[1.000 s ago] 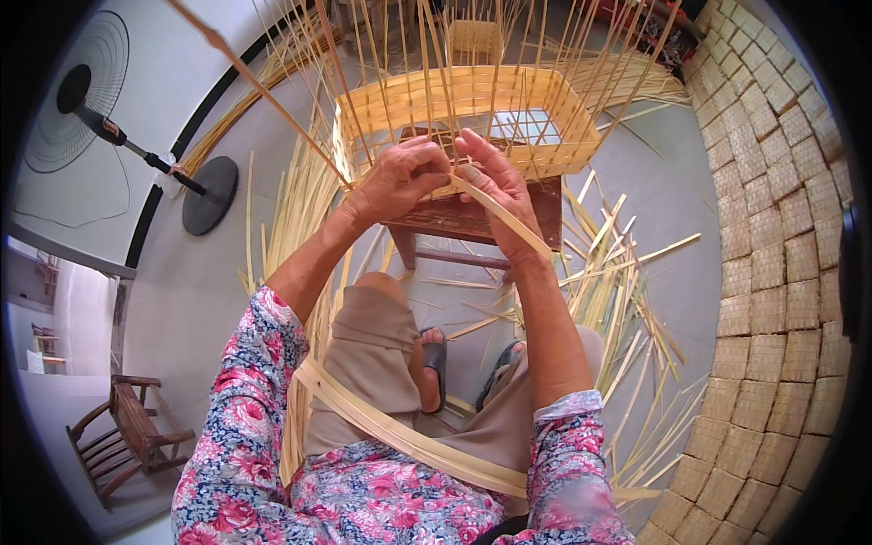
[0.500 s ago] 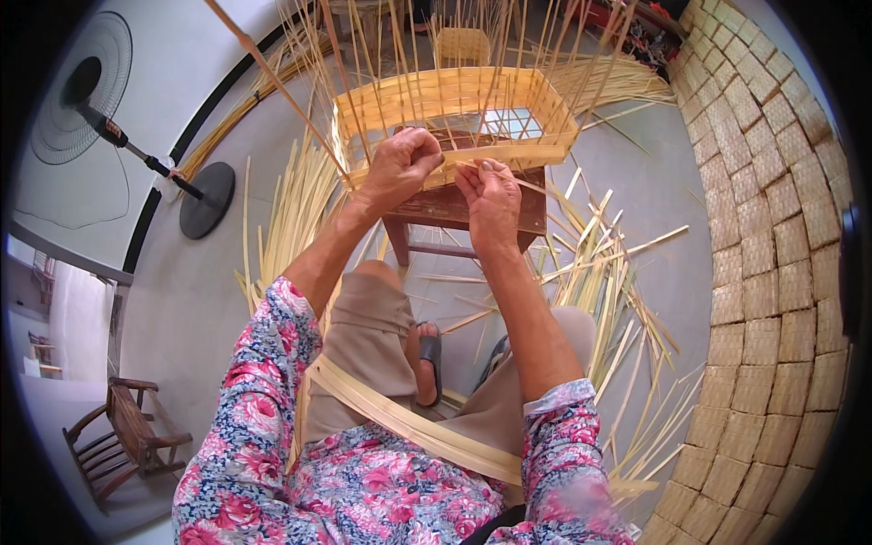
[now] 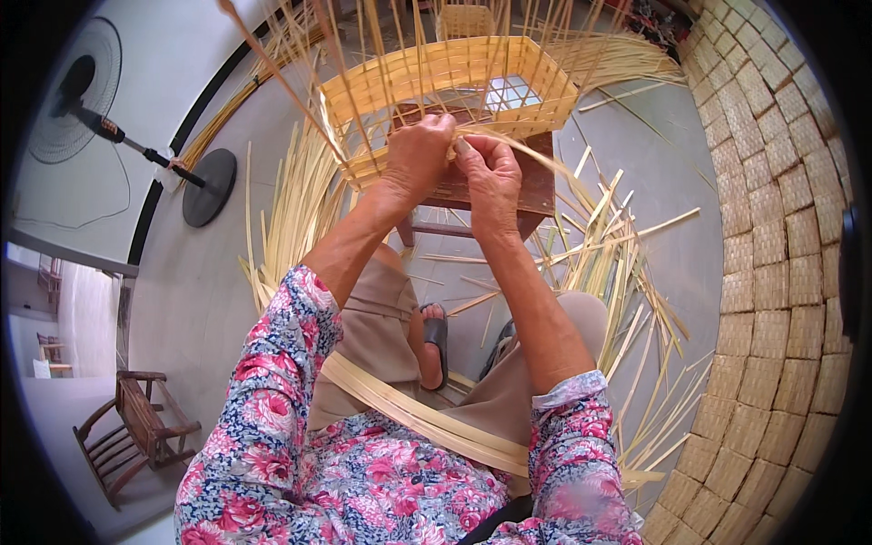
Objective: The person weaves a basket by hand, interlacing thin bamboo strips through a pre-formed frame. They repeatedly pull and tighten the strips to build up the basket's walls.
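A partly woven bamboo basket (image 3: pixel 363 80) rests on a red-brown wooden stool (image 3: pixel 538 195), its long upright stakes pointing up and away from me. My left hand (image 3: pixel 418 156) is closed at the near side of the basket, gripping its woven edge; the fingertips are partly hidden. Beside it, my right hand (image 3: pixel 490 173) pinches a thin bamboo strip (image 3: pixel 536 154), which trails off to the right past the basket's corner. Both hands almost touch. Several wider bamboo strips (image 3: pixel 418 418) lie across my lap.
Loose bamboo strips (image 3: pixel 295 204) lie left of the stool, and another scattered heap (image 3: pixel 609 245) lies to its right. A standing fan (image 3: pixel 209 186) and a small wooden chair (image 3: pixel 136 431) are on the left. Stacked woven pieces (image 3: pixel 781 263) line the right side. A smaller basket (image 3: pixel 465 20) sits behind.
My right hand has turned inward and moved up against my left hand. The basket has tilted and sits slightly higher in view. The strip now arches over toward the right.
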Motion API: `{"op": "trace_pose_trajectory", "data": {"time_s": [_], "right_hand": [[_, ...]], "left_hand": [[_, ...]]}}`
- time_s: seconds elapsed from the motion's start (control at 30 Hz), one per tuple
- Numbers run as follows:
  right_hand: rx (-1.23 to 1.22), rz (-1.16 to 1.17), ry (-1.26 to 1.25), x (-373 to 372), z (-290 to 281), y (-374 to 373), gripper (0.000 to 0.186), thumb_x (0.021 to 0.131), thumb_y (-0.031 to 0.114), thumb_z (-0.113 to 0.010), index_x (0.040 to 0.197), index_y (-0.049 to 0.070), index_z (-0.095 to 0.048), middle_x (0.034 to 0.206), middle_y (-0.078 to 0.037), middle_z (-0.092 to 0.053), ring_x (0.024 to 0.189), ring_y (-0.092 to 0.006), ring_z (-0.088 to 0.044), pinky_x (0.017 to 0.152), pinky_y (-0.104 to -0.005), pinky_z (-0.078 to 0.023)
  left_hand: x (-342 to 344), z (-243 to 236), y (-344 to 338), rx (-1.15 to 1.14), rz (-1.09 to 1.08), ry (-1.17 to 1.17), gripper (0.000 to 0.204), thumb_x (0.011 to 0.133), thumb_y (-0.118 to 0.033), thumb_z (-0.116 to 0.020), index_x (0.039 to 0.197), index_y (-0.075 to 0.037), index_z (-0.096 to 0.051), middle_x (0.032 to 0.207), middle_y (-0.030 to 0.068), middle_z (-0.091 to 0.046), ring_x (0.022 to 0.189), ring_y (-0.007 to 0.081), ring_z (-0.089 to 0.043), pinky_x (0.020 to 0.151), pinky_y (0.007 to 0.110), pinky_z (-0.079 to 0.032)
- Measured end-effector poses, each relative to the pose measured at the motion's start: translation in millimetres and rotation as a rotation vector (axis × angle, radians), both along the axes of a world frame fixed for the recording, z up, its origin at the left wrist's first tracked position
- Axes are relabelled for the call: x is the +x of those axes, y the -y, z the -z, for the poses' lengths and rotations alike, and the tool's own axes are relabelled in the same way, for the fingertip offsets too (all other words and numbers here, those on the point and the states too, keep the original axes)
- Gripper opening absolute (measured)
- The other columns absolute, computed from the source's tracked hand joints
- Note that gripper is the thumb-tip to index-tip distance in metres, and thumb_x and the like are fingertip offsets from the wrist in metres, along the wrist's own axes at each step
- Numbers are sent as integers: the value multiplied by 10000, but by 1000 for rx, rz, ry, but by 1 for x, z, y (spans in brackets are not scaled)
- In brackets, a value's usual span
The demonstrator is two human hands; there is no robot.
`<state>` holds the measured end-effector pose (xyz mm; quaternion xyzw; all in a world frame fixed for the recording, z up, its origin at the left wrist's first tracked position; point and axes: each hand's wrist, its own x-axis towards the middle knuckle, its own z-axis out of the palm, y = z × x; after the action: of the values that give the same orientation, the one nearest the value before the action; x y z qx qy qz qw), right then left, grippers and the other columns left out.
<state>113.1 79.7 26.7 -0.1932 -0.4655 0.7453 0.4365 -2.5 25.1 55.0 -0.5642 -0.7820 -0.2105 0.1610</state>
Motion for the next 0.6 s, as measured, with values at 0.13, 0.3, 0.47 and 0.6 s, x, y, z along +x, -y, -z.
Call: {"op": "trace_pose_trajectory", "data": {"time_s": [0.13, 0.3, 0.47, 0.6], "right_hand": [[-172, -28, 106, 9, 9, -14, 248, 977, 88, -658, 1208, 17, -603, 1024, -60, -678, 872, -122, -662, 789, -254, -555], [-419, -16, 300, 33, 6, -18, 203, 994, 154, -618, 1154, 31, -595, 966, -82, -671, 778, -144, -658, 677, -293, -569], [555, 223, 395, 53, -19, -1, 139, 930, 118, -717, 1001, 50, -619, 728, -5, -632, 619, -91, -559, 572, -257, -462], [778, 341, 508, 56, -38, 6, 231, 865, 80, -760, 1039, 64, -609, 656, -41, -616, 564, -158, -595, 539, -320, -469]], "left_hand": [[-3, -4, 8, 6, 15, 24, 144, 908, -119, -597, 1020, -32, -574, 924, 173, -684, 854, 380, -699, 693, 478, -557], [-20, 0, 46, 73, 118, 58, 141, 942, -127, -584, 1051, -37, -596, 876, 167, -671, 795, 369, -683, 678, 471, -540], [-15, 4, 86, 104, 163, 121, 151, 952, -126, -631, 1087, -59, -622, 849, 140, -664, 759, 341, -671, 654, 428, -532], [-11, 9, 95, 120, 165, 213, 166, 949, -143, -654, 1094, -67, -625, 858, 146, -671, 770, 346, -676, 657, 433, -533]]}}
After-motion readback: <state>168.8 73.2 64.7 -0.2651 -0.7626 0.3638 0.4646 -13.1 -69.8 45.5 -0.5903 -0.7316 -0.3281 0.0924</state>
